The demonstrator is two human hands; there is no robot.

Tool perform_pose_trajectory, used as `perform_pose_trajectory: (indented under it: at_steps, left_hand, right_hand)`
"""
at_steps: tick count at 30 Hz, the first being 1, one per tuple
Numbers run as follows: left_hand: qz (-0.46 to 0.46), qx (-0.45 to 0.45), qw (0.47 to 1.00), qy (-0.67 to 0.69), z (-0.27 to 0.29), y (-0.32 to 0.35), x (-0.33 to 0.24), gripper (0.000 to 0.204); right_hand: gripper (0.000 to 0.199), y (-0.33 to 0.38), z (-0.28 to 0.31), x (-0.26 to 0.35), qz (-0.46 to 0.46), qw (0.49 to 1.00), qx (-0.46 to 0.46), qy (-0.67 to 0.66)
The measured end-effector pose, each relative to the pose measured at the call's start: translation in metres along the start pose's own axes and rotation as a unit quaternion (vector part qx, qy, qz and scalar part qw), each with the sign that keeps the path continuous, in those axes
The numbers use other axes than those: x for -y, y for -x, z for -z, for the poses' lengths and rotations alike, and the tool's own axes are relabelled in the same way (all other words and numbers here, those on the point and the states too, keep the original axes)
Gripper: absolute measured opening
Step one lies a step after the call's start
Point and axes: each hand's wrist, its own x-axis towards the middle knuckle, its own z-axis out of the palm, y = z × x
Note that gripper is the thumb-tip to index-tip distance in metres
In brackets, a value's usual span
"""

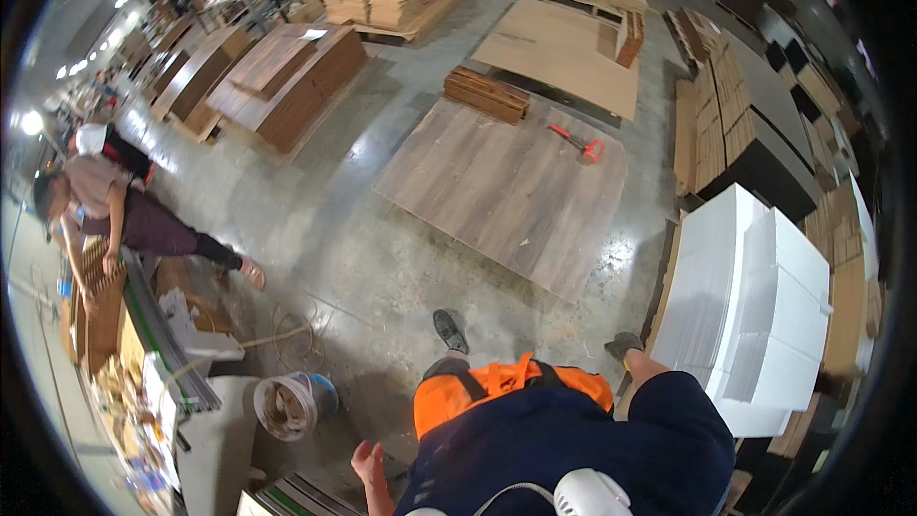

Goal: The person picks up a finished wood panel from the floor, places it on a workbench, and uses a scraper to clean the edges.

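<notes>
My left hand [368,463] hangs in the air at the lower edge, near the bucket, its fingers loosely bent and apart with nothing in them. On the right, my bare forearm [647,364] comes out of a dark blue sleeve beside a stack of white sheets [702,277]. A dark shape at its end hides my right hand's fingers. Ahead of me lies a low, wood-grain board stack [506,196]. It bears a bundle of narrow brown boards [485,96] and a red-and-black hand tool [581,145], perhaps a tape dispenser. Neither hand touches these.
A white bucket [287,408] stands at lower left beside a loose hose [304,332]. A person [100,191] leans over a cluttered bench at left. Board stacks [287,76] on pallets stand farther back. Cardboard piles [726,105] line the right side.
</notes>
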Motion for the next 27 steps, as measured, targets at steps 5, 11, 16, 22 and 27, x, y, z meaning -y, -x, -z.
perform_pose_trajectory:
  at_steps: [5,11,16,22,27]
  left_hand:
    - [-0.046,0.156,0.985,-0.064,-0.104,-0.139,-0.106,0.032]
    - [-0.145,0.256,0.937,-0.188,-0.276,-0.254,-0.218,0.024]
    - [-0.191,0.386,0.871,-0.235,-0.420,-0.199,-0.319,0.052]
    - [-0.188,0.395,0.807,-0.396,-0.470,-0.215,-0.320,0.055]
    - [0.047,0.269,0.891,-0.363,-0.375,-0.262,-0.288,0.043]
  right_hand:
    - [0.050,0.035,-0.030,-0.011,-0.063,0.986,0.152,-0.011]
    - [0.048,0.056,0.001,0.046,-0.161,0.963,0.160,-0.145]
    - [0.042,0.053,0.016,0.075,-0.197,0.945,0.172,-0.195]
    - [0.038,-0.036,0.043,0.084,-0.189,0.919,0.254,-0.235]
    - [0.059,-0.165,0.125,0.105,-0.091,0.932,0.285,-0.203]
